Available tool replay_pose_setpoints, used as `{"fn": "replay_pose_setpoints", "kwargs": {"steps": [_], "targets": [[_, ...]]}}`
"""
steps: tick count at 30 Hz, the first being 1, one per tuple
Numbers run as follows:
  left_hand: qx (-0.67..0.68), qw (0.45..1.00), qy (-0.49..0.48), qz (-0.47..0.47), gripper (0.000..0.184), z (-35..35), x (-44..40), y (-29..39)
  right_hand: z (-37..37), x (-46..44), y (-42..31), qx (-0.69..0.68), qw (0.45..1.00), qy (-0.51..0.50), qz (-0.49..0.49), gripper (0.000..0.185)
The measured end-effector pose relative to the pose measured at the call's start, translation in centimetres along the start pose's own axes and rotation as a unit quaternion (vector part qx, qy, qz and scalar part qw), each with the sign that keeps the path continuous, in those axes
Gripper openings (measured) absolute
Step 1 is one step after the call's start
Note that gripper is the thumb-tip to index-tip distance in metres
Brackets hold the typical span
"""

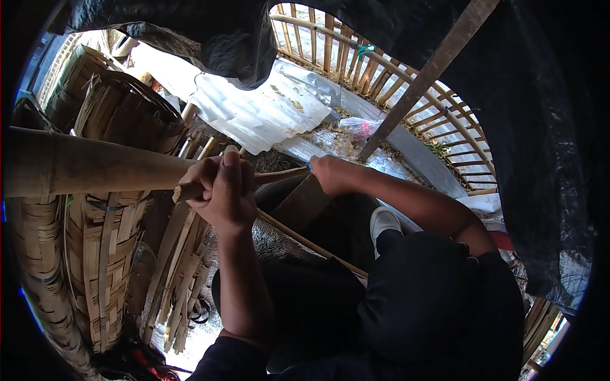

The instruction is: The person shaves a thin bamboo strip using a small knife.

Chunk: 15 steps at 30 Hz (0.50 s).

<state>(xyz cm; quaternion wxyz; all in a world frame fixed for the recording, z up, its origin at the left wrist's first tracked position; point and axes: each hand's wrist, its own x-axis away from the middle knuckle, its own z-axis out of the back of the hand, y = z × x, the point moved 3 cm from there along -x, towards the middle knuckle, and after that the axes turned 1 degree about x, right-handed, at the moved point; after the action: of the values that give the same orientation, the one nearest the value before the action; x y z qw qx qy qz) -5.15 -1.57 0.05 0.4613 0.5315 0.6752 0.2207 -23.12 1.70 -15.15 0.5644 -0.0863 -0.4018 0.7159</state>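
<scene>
My left hand (223, 189) is wrapped round a brown wooden stick (279, 176), its thumb upright, and a blunt end of the stick pokes out on the left of the fist. The stick runs right to my right hand (333, 175), which is closed at its other end; the fingers there are partly hidden. A small blue bit shows at those fingertips. A thick bamboo pole (95, 163) comes in from the left and ends behind my left hand. Below my right hand is a flat wooden board (302, 204).
Woven bamboo baskets (105, 254) stand on the left, beside split bamboo strips (181, 279). Corrugated metal sheets (254, 105) lie ahead. A slatted bamboo fence (381, 70) curves at the back right, crossed by a slanting wooden post (432, 70). Black sheeting (534, 127) hangs on the right.
</scene>
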Motion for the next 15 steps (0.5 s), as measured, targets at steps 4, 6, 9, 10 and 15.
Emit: {"fn": "replay_pose_setpoints", "kwargs": {"steps": [4,6,9,10,15], "targets": [[-0.004,0.999,0.028,0.019,0.039,0.2,-0.3,0.1,-1.2,-1.0,1.0,0.048,0.999,0.015,-0.007,0.026],[-0.010,0.998,0.050,0.024,0.038,0.3,-0.2,0.1,-1.9,-1.3,1.6,0.052,0.998,0.024,0.003,0.028],[-0.019,0.994,0.100,0.028,0.036,0.9,-0.3,0.0,-2.1,-1.4,2.0,0.017,0.999,0.035,0.012,0.018],[-0.023,0.991,0.126,0.029,0.036,1.3,-0.4,-0.1,-2.2,-1.4,2.1,0.024,0.999,0.031,0.001,0.023],[-0.035,0.993,0.113,0.019,0.034,1.7,-0.5,-0.3,-2.7,-1.2,2.2,0.048,0.998,0.041,-0.001,0.027]]}}
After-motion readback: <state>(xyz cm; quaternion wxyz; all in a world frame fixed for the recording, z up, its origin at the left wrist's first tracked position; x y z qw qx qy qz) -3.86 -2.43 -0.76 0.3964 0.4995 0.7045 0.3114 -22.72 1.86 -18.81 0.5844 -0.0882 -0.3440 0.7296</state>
